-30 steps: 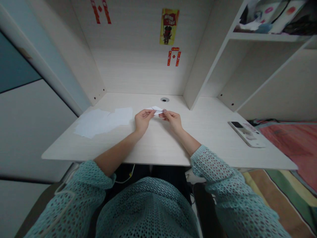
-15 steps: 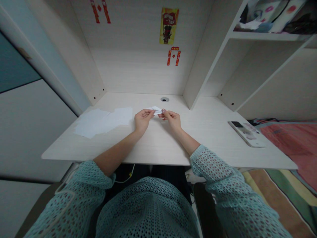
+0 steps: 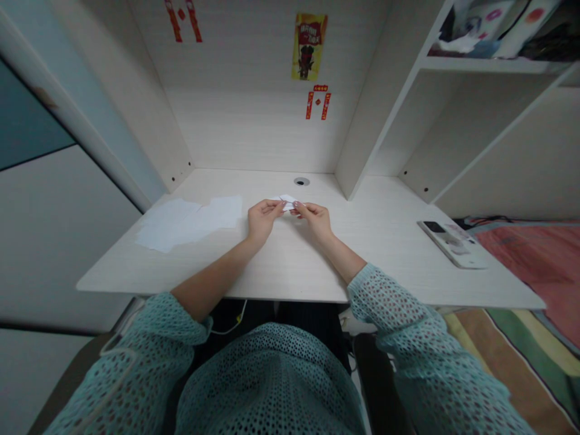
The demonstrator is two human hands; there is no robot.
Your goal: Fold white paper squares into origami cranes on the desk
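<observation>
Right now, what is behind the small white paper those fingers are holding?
Beyond the white paper you see the desktop, a round hole slightly to the right, and the back panel. Whatever the paper and fingers cover is hidden.

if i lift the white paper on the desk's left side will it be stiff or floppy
Probably floppy and very light: the white paper lies thin and flat on the desk. It may slide apart when lifted, since its stepped outline suggests several pieces. It likely creases too: the left hand and right hand pinch a folded white piece.
</observation>
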